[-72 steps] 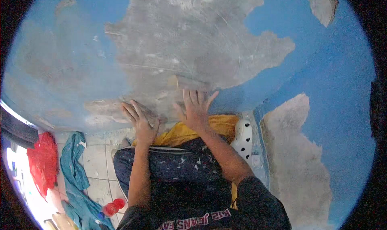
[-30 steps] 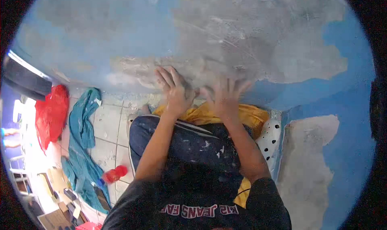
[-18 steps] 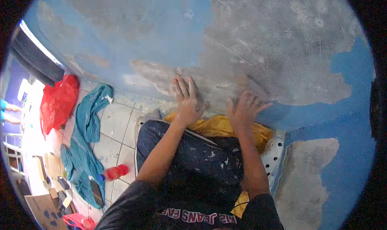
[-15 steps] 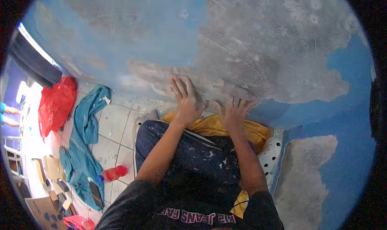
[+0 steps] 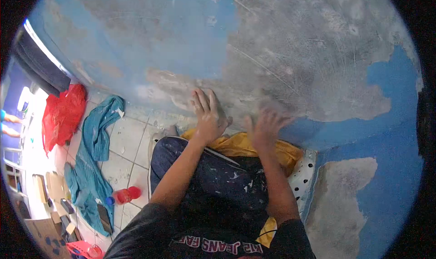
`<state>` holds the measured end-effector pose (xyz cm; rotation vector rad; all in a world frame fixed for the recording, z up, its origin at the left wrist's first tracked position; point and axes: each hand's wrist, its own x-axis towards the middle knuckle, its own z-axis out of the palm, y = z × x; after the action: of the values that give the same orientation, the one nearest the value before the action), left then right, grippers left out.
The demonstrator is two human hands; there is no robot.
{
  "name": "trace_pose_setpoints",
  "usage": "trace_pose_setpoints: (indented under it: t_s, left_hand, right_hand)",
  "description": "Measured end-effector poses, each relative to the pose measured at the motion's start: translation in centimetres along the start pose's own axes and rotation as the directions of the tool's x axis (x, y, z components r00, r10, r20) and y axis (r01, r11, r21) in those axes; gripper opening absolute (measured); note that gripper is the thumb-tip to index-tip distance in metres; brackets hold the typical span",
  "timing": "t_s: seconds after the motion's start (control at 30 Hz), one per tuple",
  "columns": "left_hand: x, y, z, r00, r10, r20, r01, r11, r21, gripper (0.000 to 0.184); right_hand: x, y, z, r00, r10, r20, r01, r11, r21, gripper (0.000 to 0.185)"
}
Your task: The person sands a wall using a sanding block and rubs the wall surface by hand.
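My left hand (image 5: 209,118) rests with spread fingertips on the scraped lower part of the wall (image 5: 313,64), holding nothing. To its right, my right hand (image 5: 265,129) is blurred by motion, its fingers fanned out. A flat grey-brown piece (image 5: 276,106), also smeared, lies beneath those fingertips against the wall; its outline is hard to make out. The wall shows bare grey patches between areas of blue paint. Yellow cloth (image 5: 236,144) lies below both hands, beside my dark, paint-flecked trousers (image 5: 204,172).
A teal cloth (image 5: 93,154), a red bag (image 5: 65,116) and a red bottle with a blue cap (image 5: 126,195) are on the tiled floor at left. A white shoe with black holes (image 5: 304,175) is at right. Another person's hands (image 5: 11,125) show at far left.
The view has swung, so the wall and floor items sit elsewhere in frame. My right hand and the flat piece have shifted slightly over the wall; my left hand stays against it.
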<state>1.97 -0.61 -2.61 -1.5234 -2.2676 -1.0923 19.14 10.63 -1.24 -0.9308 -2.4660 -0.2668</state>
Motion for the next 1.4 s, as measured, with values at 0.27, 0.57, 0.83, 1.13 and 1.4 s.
trace_pose_setpoints:
  t_s: [0.27,0.57,0.83,1.13,1.4]
  left_hand:
    - [0.2,0.2,0.0,1.0,-0.016,-0.008,0.015,1.0,-0.013,0.108]
    - [0.1,0.4,-0.5,0.996,-0.058,0.071,0.056,0.998,0.021,0.107]
    - [0.2,-0.1,0.1,1.0,0.002,-0.009,-0.002,0.997,0.074,0.106]
    - [0.0,0.3,0.0,0.999,-0.032,-0.03,0.034,0.998,0.044,0.105]
    - [-0.1,0.4,-0.2,1.0,-0.031,0.001,0.031,1.0,-0.002,0.106]
  right_hand:
    - [0.9,0.2,-2.4,0.993,0.113,-0.034,-0.113,0.994,0.001,0.066]
    - [1.0,-0.7,-1.9,0.974,0.055,-0.22,-0.054,0.998,0.011,0.065]
    - [1.3,0.1,-2.7,0.985,0.016,-0.173,-0.008,0.999,0.044,0.067]
    - [1.6,0.3,-4.3,0.985,0.15,-0.087,-0.145,0.987,0.066,0.068]
    - [2.0,0.1,-5.1,0.992,0.073,-0.107,-0.072,0.997,0.016,0.063]
